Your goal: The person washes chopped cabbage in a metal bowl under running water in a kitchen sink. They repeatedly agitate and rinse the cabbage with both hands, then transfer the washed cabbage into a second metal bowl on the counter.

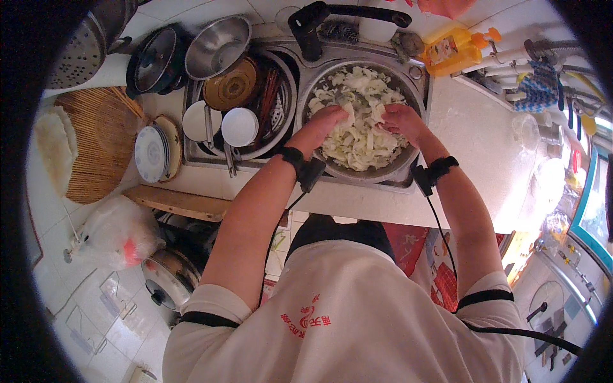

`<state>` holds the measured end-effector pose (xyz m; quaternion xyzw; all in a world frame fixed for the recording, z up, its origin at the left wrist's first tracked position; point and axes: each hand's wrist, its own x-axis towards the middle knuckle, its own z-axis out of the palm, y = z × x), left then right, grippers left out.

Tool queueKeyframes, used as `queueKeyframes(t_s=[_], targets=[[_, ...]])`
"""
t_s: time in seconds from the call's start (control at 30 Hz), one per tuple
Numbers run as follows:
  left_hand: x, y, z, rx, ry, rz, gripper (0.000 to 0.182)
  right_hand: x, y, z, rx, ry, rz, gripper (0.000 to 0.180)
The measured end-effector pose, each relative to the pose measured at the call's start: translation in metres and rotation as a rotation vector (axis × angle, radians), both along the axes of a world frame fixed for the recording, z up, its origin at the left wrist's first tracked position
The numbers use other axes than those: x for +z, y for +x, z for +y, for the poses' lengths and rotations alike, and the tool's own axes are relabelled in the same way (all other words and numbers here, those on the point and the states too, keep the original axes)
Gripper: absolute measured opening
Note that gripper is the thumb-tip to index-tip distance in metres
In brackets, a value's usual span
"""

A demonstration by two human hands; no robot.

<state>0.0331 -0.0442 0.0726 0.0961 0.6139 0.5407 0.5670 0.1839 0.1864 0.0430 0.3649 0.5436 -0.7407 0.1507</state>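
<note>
A wide metal basin (312, 103) sits in the right bowl of the steel sink (421, 95). Pale torn cabbage pieces (361, 148) fill much of it, with what looks like water among them. Above the heap, my left hand (323, 125) pinches a piece of cabbage (351, 116) between thumb and fingers. Facing it from the right, my right hand (407, 123) grips another cabbage piece (377, 113), its fingers curled inward. Whether the two pieces are still joined cannot be seen. Both wrists wear black straps with small devices and cables.
The black faucet (354, 14) reaches over the basin's far side. Bowls, chopsticks and a steel bowl (218, 48) crowd the left sink bowl. Stacked plates (152, 154) and a lidded pot (158, 60) stand farther left. A yellow pump bottle (452, 51) is behind the right counter (469, 129).
</note>
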Motion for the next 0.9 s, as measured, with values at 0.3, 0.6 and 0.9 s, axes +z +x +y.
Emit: queueKeyframes(t_s=[0.3,0.6,0.9], targets=[[-0.020,-0.004,0.000,-0.059,-0.041,0.125,0.036,-0.012,0.001,-0.001,-0.128,0.020,-0.004,0.037],[-0.004,0.001,0.004,0.030,-0.139,0.121,0.033,0.009,-0.005,-0.035,0.315,1.378,0.180,0.041],[-0.014,-0.005,0.006,-0.196,-0.080,0.233,0.045,-0.007,-0.035,-0.056,0.093,0.130,0.010,0.026]])
